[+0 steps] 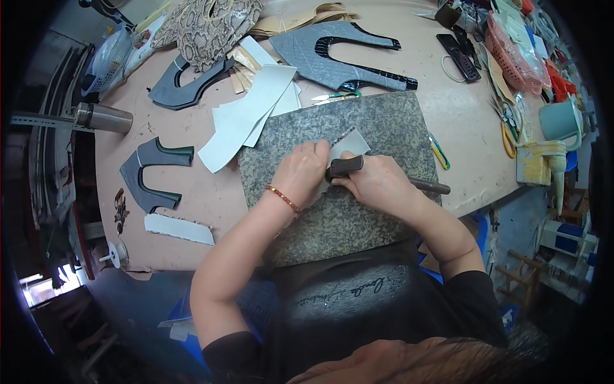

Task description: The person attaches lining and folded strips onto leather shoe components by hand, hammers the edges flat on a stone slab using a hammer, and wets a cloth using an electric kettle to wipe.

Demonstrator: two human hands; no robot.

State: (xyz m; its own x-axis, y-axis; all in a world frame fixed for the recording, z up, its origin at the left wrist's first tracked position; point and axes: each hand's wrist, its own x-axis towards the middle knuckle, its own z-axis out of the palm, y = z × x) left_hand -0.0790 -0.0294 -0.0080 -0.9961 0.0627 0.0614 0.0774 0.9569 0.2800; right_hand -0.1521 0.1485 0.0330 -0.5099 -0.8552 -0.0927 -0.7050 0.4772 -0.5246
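Note:
My right hand [382, 182] is closed around a hammer [430, 186]; its dark head sits between my two hands and its handle sticks out to the right. My left hand [299, 171], with a beaded bracelet at the wrist, presses its curled fingers on a pale strip with a dark patterned edge [352, 144]. Part of that strip is hidden beneath my hands. Both hands work over a speckled stone slab [332, 233]. A similar strip with a ragged patterned edge [179, 228] lies to the left.
Grey U-shaped pieces [144, 173] and white curved sheets [249, 109] lie left and behind the slab. Snakeskin [214, 29] is heaped at the back. Scissors [506, 137], a pink basket [508, 54] and a teal mug [558, 121] stand right; a steel flask [105, 118] is left.

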